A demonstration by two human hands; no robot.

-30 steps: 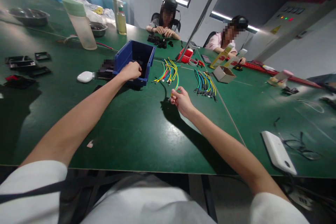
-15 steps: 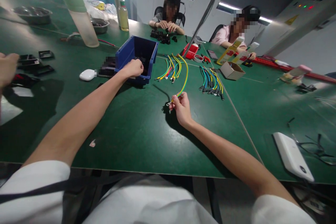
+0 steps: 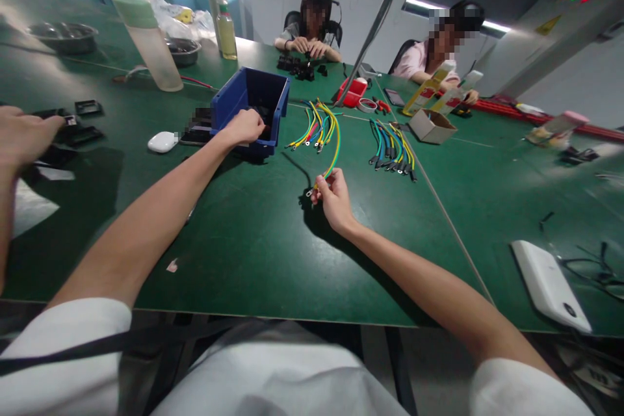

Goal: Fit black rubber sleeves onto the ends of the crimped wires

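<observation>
My left hand [image 3: 244,127] reaches over the near edge of the blue bin [image 3: 226,103]; its fingers are closed, their tips low inside over dark parts, and what they may hold is hidden. Pinched in my right hand [image 3: 334,198] is a yellow-green wire [image 3: 337,149], close to its metal ring end. The wire curves up toward a bundle of coloured wires [image 3: 316,127] lying beyond. Farther right lies a second bundle of wires [image 3: 394,151] with dark ends.
A white earphone case [image 3: 163,142] and black trays [image 3: 88,134] lie left, near another person's hand [image 3: 24,136]. A small carton [image 3: 432,126] and a red container [image 3: 351,92] stand beyond. At right are a white power bank [image 3: 550,286] and glasses. Two people sit opposite.
The other person's hand at the far left has moved right, over the black trays. My left hand stays at the bin and my right hand keeps its pinch, nearly unmoved.
</observation>
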